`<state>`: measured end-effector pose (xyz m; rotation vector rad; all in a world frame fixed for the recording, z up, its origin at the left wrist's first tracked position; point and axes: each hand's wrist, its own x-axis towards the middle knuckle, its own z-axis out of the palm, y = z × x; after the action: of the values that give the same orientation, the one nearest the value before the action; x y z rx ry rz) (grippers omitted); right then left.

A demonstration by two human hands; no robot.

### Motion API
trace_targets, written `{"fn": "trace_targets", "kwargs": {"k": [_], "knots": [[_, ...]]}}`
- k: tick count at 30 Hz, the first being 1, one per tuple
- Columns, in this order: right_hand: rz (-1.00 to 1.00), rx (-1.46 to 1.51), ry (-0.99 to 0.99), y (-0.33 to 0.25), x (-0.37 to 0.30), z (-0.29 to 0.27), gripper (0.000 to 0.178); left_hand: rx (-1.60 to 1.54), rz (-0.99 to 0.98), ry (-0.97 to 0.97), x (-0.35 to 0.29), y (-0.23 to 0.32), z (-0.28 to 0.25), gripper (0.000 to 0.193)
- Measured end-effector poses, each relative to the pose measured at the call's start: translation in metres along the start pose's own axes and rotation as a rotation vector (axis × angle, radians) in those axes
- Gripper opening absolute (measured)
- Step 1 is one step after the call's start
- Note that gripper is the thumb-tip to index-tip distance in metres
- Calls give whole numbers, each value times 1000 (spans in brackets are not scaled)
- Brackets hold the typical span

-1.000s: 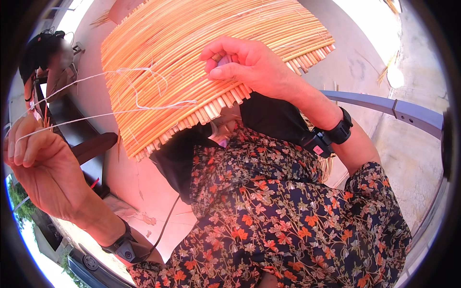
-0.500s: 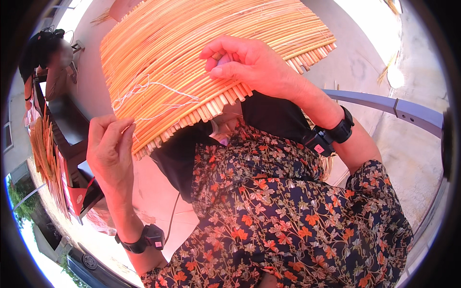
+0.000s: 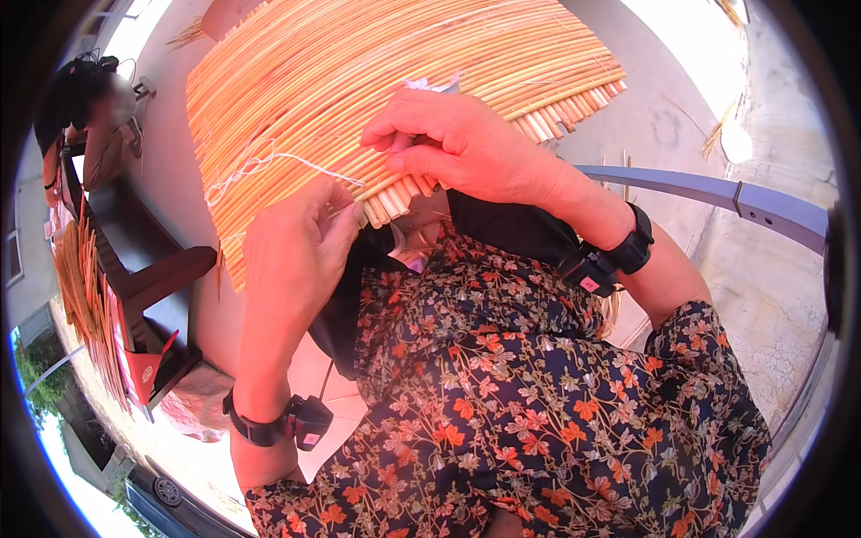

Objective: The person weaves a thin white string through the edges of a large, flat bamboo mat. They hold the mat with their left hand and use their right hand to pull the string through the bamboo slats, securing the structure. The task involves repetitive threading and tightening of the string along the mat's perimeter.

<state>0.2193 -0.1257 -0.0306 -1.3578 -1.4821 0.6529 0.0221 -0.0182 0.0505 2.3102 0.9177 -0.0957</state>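
Observation:
A mat of thin yellow reed stalks [image 3: 296,99] lies across my lap, its cut stalk ends along the edge nearest me. A white string [image 3: 309,161] lies loosely looped over its left part and runs to the near edge. My left hand [image 3: 300,247] is at that edge, thumb and finger pinched where the string ends show. Just right of it, my right hand [image 3: 466,143] rests over the mat with fingers curled and closed; what they hold is hidden. A crumpled whitish piece [image 3: 435,83] sticks out beyond its knuckles.
A dark wooden bench [image 3: 143,242] stands at the left, with a bundle of stalks [image 3: 81,287] and a red packet [image 3: 143,372] by it. Another person [image 3: 99,108] sits at the far left. A grey metal bar [image 3: 700,190] crosses at right.
My left hand has moved right along the mat's near edge, close to my right hand. The right hand has shifted slightly down and turned, and the whitish piece now shows behind it.

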Motion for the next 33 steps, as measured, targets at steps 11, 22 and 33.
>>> {"fn": "trace_targets", "kwargs": {"k": [11,22,33], "knots": [[-165,-302,-120,1,-6,7,13,-1157,-3,-212,10,-10,-21,15],[-168,-247,-24,-1,-11,7,18,-1187,-48,-124,3,-30,-35,14],[64,258,260,-58,-30,9,13,-1276,-94,7,-37,-24,3,13]]}}
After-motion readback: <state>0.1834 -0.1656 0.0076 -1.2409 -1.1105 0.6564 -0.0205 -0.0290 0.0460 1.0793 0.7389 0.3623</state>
